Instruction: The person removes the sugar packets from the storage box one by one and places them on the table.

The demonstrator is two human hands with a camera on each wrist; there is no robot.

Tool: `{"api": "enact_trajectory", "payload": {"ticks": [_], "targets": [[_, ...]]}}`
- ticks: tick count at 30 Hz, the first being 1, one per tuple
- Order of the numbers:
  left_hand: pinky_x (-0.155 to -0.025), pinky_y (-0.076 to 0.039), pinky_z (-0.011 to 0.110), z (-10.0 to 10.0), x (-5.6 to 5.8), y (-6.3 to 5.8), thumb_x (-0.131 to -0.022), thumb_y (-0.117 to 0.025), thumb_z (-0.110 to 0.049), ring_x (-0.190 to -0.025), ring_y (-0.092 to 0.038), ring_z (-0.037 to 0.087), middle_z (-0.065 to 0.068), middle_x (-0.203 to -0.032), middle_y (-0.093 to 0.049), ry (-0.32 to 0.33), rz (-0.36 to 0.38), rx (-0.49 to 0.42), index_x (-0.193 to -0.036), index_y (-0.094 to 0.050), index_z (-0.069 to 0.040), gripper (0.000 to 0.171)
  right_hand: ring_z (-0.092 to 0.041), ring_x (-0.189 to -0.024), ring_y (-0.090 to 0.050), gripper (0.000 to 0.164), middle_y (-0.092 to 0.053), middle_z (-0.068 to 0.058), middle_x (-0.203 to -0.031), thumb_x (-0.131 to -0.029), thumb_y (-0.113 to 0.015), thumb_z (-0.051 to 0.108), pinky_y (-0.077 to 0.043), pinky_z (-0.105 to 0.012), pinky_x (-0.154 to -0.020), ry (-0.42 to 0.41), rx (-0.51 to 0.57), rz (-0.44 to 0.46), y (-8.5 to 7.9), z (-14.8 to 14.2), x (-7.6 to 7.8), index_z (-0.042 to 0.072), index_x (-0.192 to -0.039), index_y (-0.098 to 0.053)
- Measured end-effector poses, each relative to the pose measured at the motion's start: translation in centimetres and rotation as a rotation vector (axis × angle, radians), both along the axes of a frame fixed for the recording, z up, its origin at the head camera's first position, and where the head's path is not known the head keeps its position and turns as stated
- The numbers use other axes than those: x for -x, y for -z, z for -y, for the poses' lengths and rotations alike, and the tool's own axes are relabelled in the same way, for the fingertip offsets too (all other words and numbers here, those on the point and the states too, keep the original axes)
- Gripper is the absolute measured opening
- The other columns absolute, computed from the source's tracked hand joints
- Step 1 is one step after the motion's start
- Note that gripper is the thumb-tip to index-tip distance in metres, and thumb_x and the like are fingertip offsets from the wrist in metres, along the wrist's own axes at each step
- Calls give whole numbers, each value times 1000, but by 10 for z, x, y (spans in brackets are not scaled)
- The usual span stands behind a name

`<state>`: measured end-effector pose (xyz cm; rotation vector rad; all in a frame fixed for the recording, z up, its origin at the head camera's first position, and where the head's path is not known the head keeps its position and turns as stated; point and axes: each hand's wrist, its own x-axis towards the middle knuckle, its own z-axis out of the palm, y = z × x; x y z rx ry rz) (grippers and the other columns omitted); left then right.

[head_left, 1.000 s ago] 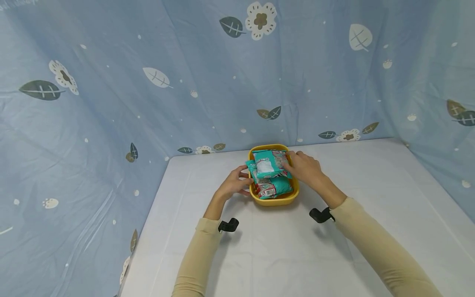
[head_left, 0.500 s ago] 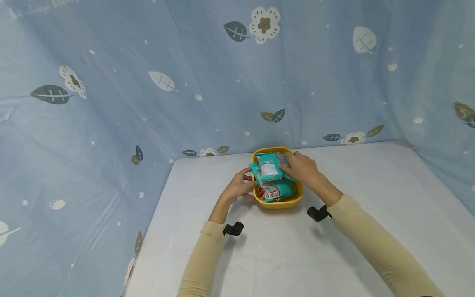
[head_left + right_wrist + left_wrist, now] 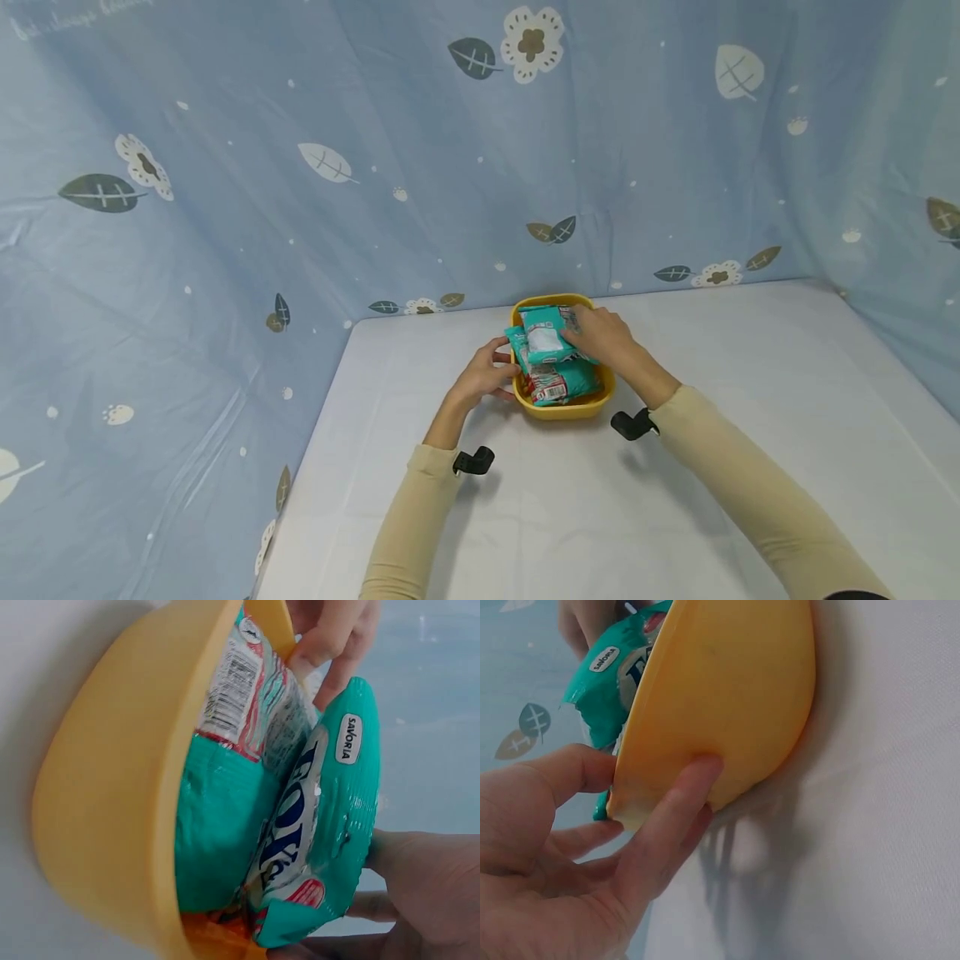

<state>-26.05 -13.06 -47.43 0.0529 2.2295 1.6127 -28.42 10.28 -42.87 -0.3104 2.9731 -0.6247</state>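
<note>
A yellow plastic basin (image 3: pixel 564 412) stands at the back of the white table. Two teal-and-white snack packets lie in it, one partly over the other. My left hand (image 3: pixel 480 373) holds the basin's left side, its thumb at the rim and other fingers on the outer wall (image 3: pixel 727 682). The upper packet (image 3: pixel 543 335) is pinched by my right hand (image 3: pixel 606 337) at its right part; the right wrist view shows it tilted up at the rim, marked SAVORIA. Beneath it, the lower packet (image 3: pixel 221 817) shows a barcode. My right fingertips are partly hidden behind the upper packet.
A blue cloth (image 3: pixel 420 167) with leaves and flowers hangs behind and left of the table. White cloth (image 3: pixel 555 517) covers the tabletop. A small black camera (image 3: pixel 474 461) sits on the left wrist, another camera (image 3: pixel 632 425) on the right.
The head view has shifted slightly. My right hand has moved a little left over the upper packet, still pinching it. My left hand keeps its place on the basin.
</note>
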Motion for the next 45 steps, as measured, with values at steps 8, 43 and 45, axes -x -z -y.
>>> {"api": "enact_trajectory", "payload": {"ticks": [8,43,45], "targets": [[-68,-66,45,-1,-1,-1,-94,-61,-10,-100,-67,32,21,-134,-50,3,-8,3,-153,-33,-20,66,-45,-108,-61,58,-60,-28,-128,-99,-57,34,-58,-56,-90,26,-2,62,-4,6,2,-3,-141,-45],[-70,-65,47,4,0,4,-94,-63,-11,-103,-67,32,21,-137,-49,-3,18,-54,-153,-34,-24,66,-50,-107,-59,51,-59,-28,-127,-100,-53,26,-58,-58,-85,139,14,173,-9,31,4,0,-143,-40],[-71,-65,48,4,1,5,-94,-63,-11,-102,-67,32,21,-137,-49,-2,15,-51,-152,-34,-24,66,-49,-105,-60,51,-59,-29,-125,-100,-54,26,-59,-55,-81,137,13,167,-9,31,5,-1,-142,-40]]}}
